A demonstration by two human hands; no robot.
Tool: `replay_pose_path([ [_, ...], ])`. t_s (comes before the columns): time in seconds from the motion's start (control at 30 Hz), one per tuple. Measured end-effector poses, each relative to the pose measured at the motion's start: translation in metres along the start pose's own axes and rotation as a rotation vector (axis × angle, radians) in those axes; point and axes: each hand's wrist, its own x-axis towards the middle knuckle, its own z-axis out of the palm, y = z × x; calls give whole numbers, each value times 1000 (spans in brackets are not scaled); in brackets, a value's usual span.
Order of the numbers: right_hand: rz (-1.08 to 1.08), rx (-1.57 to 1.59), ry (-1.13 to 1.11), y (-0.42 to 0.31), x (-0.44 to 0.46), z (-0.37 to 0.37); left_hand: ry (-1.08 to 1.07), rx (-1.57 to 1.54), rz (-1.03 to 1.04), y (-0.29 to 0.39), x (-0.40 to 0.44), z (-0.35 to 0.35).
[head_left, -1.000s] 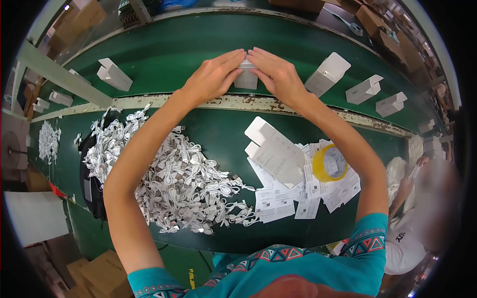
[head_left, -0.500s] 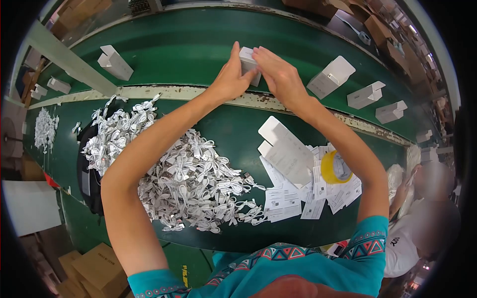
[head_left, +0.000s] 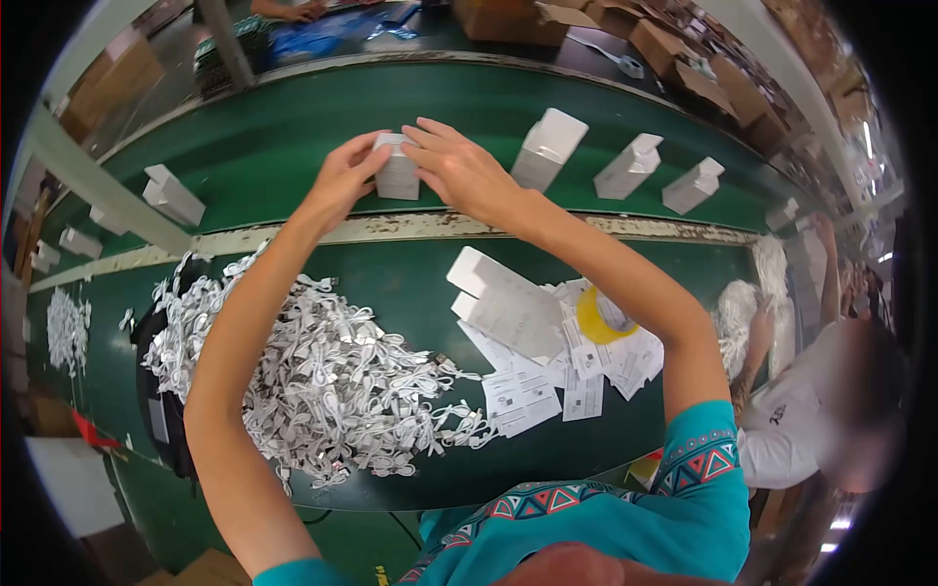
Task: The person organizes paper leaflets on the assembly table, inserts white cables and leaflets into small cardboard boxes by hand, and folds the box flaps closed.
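A small white box (head_left: 399, 176) stands upright on the green belt, between my two hands. My left hand (head_left: 344, 176) grips its left side, with the thumb near the top edge. On the other side, my right hand (head_left: 454, 166) has its fingers on the box's top and right edge. Below lies a large heap of bundled white cables (head_left: 342, 391). An open white box (head_left: 508, 308) rests on printed paper sheets (head_left: 523, 396), beside a roll of yellow tape (head_left: 601, 317).
Open-topped white boxes (head_left: 549, 151) stand on the belt (head_left: 293, 107) to the right, others at the left. A person in a white shirt (head_left: 782, 420) is at the right near bagged white cables (head_left: 743, 313). Brown cartons (head_left: 508, 20) sit beyond the belt.
The view has shifted, so the belt's boxes and the table things appear further left. My left fingers have bent from upright round to the box's top edge, and the box looks more upright.
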Motion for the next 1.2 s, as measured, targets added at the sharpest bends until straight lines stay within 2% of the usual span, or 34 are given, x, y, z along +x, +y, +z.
replay_pose_path([
  [0.07,42,82,-18,-10,-9,-18,25,65,51,2,1,-5],
  [0.1,35,90,49,-14,-20,-28,44,105,59,4,1,-9],
  [0.17,175,211,-55,-24,-41,-62,-32,159,141,-3,9,-24],
  [0.23,402,292,-220,-40,-64,-104,51,283,260,1,0,-21],
  [0.3,506,300,-182,-46,-100,-145,309,547,461,-4,-5,-19],
  [0.33,623,294,-135,-50,-119,-171,432,696,577,-4,-11,-18],
  [0.37,733,289,-85,-55,-136,-196,458,727,684,6,-30,-10],
  [0.43,884,322,-22,-71,-167,-228,412,824,755,24,-61,5],
  [0.5,916,361,-87,-88,-194,-241,178,843,665,23,-81,15],
  [0.6,800,441,-172,-128,-208,-233,-499,917,265,41,-125,54],
  [0.63,774,470,-206,-137,-209,-230,-615,1051,211,39,-136,67],
  [0.67,792,524,-252,-145,-209,-228,-674,1033,148,35,-146,78],
  [0.7,804,560,-289,-149,-209,-226,-694,1118,209,23,-156,83],
  [0.77,621,580,-228,-146,-218,-213,-573,1321,171,2,-171,90],
  [0.8,604,604,-216,-146,-220,-209,-592,1361,155,-3,-172,88],
  [0.9,600,651,-164,-145,-221,-210,-604,1134,-48,27,-170,90],
  [0.93,612,664,-169,-144,-221,-212,-598,1146,-38,31,-167,85],
  [1.0,620,679,-179,-140,-221,-215,-546,841,-117,35,-162,71],
  [1.03,639,693,-194,-139,-221,-216,-556,849,-107,37,-156,65],
  [1.1,658,645,-142,-132,-216,-217,-416,378,-47,37,-141,62],
  [1.17,730,543,3,-119,-216,-216,-410,303,-65,53,-121,71],
  [1.2,794,468,107,-109,-218,-214,-272,416,8,58,-109,76],
])
